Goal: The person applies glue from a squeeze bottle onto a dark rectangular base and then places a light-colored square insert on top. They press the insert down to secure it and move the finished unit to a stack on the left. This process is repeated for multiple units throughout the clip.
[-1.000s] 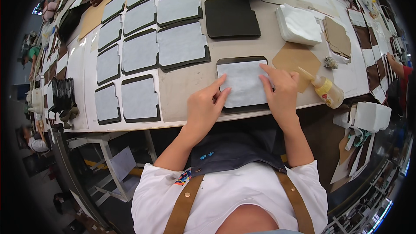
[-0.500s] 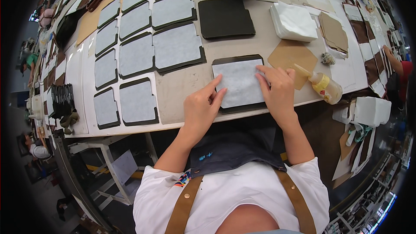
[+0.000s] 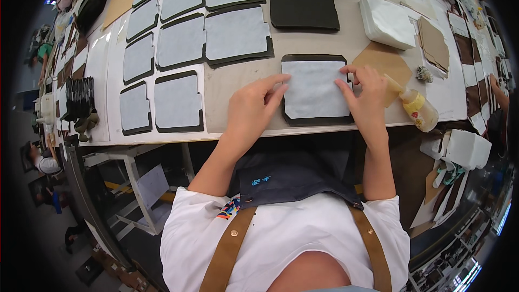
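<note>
A pale white sheet [image 3: 315, 89] lies flat on a black panel [image 3: 316, 121], whose dark border shows along the far and near sides. At the sheet's left edge are the outstretched thumb and forefinger of my left hand [image 3: 251, 105], spread slightly apart. My right hand [image 3: 368, 97] is at the opposite edge, its thumb and bent forefinger apart with the tips by the sheet's margin. Whether the fingertips press down is hard to tell. Neither hand has anything enclosed in it.
Several black panels topped with white sheets [image 3: 238, 35] stand in rows at the left. A bare black panel [image 3: 303, 5] lies beyond my hands. To the right are a white sheet stack [image 3: 386, 21], tan pieces [image 3: 433, 43], a brown card [image 3: 378, 57] and a nozzled bottle [image 3: 420, 111].
The whole view has shifted, so the table appears higher and further right. Both hands have drawn outward from the sheet's surface to its side edges. The sheet stays on the panel.
</note>
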A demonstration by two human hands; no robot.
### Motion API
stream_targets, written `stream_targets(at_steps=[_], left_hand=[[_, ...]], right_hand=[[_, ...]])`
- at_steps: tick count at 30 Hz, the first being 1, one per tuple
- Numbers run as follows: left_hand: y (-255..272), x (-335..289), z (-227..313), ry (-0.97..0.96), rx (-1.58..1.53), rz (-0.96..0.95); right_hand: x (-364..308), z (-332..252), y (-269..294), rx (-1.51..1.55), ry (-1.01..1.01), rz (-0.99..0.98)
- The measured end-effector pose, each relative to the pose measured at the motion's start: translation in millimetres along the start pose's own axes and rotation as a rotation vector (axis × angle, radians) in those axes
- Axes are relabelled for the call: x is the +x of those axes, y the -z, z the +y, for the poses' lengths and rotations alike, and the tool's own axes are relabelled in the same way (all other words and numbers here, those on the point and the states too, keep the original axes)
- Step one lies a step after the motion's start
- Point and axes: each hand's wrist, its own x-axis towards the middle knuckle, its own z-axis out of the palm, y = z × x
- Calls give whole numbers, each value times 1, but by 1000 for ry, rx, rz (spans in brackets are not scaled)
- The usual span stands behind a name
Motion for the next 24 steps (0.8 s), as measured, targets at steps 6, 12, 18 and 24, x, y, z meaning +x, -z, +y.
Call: stream_targets(at_steps=[6,12,18,24], left_hand=[[-2,-4,7,-154,188,20],[-1,-4,5,-186,223,2],[7,-4,-2,-243,162,29],[-3,-8,7,-505,183,-84]], right_hand=[[-1,-5,-1,-50,-18,1],[-2,0,-2,-68,4,1],[-13,11,1,89,-69,144],[-31,0,11,307,145,-23]])
